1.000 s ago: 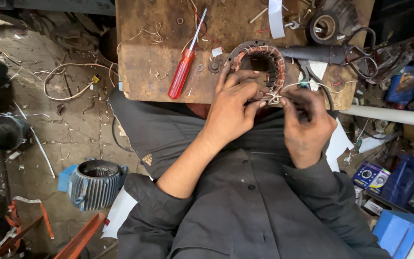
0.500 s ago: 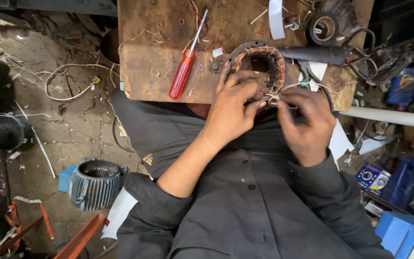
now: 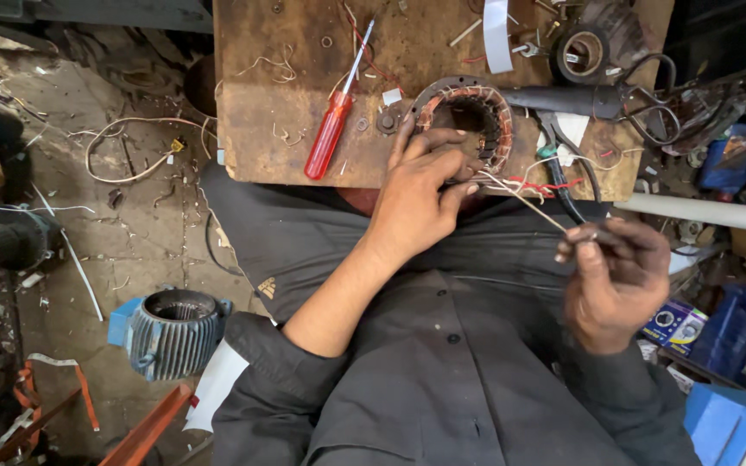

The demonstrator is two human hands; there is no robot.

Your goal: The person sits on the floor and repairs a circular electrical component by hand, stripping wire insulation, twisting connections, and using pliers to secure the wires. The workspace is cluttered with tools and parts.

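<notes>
Copper-wound motor ring [image 3: 468, 121] sits heavy and rigid on the desk [image 3: 304, 86], right of the red screwdriver [image 3: 330, 129]. Left hand [image 3: 420, 194] braces its rim, fingers spread; right hand [image 3: 610, 280] pinches thin, springy wires [image 3: 520, 194] — delicate, grip near ends.

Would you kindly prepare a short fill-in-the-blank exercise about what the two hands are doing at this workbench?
1. The left hand rests on the ring-shaped ____ wound with copper.
2. The right hand pinches a thin ____ drawn out from the windings.
3. The screwdriver lying on the wooden bench has a ____ handle.

Missing words: stator; wire; red
</notes>
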